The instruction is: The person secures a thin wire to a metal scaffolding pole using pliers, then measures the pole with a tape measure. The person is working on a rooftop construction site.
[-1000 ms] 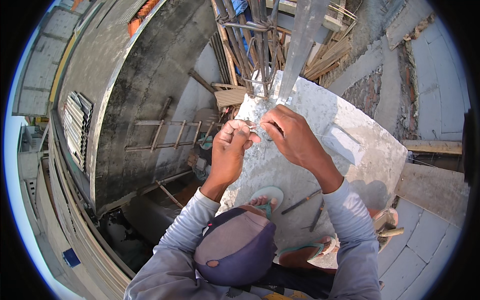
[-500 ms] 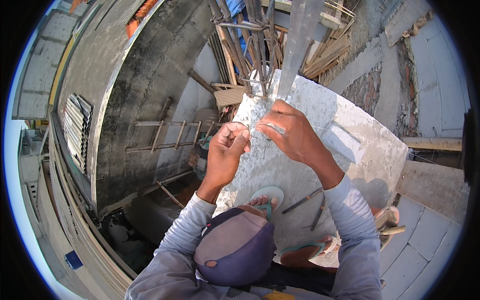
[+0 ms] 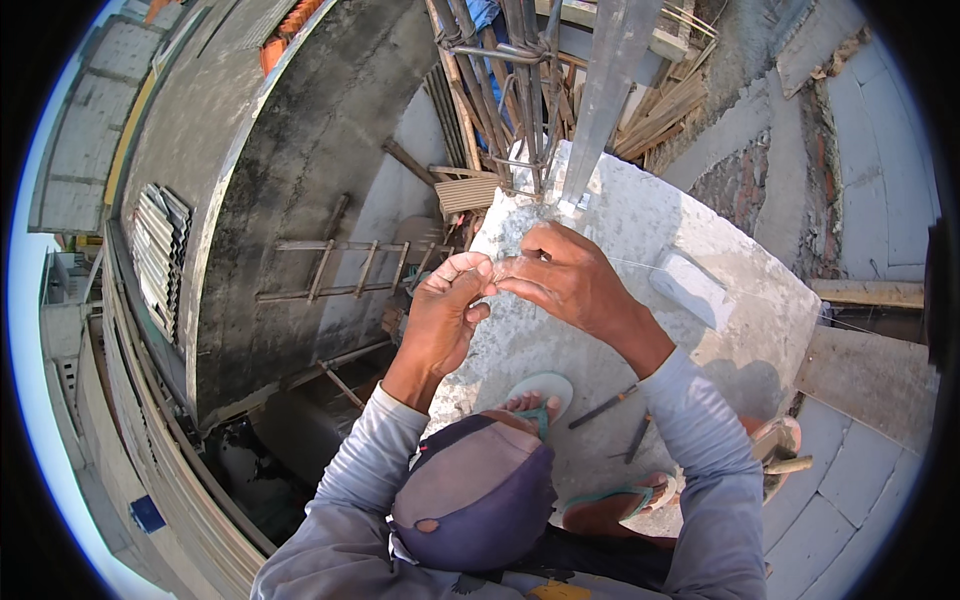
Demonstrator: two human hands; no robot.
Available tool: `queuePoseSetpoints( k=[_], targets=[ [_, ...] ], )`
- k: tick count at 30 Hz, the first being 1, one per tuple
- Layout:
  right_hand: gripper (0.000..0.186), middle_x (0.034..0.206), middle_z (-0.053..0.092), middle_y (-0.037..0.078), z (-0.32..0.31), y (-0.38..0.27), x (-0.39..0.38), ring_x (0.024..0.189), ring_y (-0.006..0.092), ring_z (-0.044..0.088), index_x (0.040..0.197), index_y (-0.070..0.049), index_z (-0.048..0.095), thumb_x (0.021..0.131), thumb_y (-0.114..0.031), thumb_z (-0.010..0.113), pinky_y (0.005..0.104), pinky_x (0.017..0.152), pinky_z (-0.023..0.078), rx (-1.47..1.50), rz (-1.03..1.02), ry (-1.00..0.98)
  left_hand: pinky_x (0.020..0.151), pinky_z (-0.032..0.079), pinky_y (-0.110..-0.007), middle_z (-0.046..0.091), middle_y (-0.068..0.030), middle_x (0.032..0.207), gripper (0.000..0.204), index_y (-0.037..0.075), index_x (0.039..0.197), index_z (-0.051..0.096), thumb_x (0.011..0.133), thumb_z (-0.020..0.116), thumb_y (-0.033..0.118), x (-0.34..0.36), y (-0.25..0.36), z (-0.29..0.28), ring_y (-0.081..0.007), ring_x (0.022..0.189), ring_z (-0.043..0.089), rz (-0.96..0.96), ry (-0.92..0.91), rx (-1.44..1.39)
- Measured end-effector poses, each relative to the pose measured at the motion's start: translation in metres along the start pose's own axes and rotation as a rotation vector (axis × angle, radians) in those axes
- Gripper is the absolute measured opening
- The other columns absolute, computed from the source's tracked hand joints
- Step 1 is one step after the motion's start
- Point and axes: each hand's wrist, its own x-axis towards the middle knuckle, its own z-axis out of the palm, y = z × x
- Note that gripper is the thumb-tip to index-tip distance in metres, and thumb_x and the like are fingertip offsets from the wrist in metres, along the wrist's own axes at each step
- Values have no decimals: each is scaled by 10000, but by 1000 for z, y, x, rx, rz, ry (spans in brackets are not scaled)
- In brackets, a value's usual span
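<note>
From where I stand, the right hand (image 3: 575, 278) is pinched closed on a thin line (image 3: 633, 263), above the concrete slab (image 3: 755, 335). The left hand (image 3: 442, 318) meets it fingertip to fingertip, also pinched tight, on what I can't tell. The line's long axis runs left to right, pointing slightly nearer as it passes the white block (image 3: 692, 288).
</note>
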Motion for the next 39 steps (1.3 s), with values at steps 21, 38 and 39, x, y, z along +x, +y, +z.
queuePoseSetpoints(
  k=[21,38,39],
  targets=[
    [139,814,469,30,2,12,-3,803,226,550,1012,-150,739,878,-175,715,378,700,482,-234,-185,14,776,476,-214,652,34,950,170,44,1127,638,970,701,47,-9,26,-6,-41,861,587,206,-158,561],
    [137,784,473,67,14,6,-7,730,248,523,983,-87,750,851,-108,781,393,632,435,64,70,108,664,362,-190,581,65,869,102,50,1084,692,1031,657,130,-7,-1,-2,-18,748,457,443,-184,582],
    [131,787,480,69,14,5,-8,731,252,524,979,-79,750,852,-98,777,394,634,434,80,106,107,664,361,-189,577,66,871,97,56,1086,694,1025,668,127,-6,-5,1,-18,754,462,531,-149,576]
  ],
)
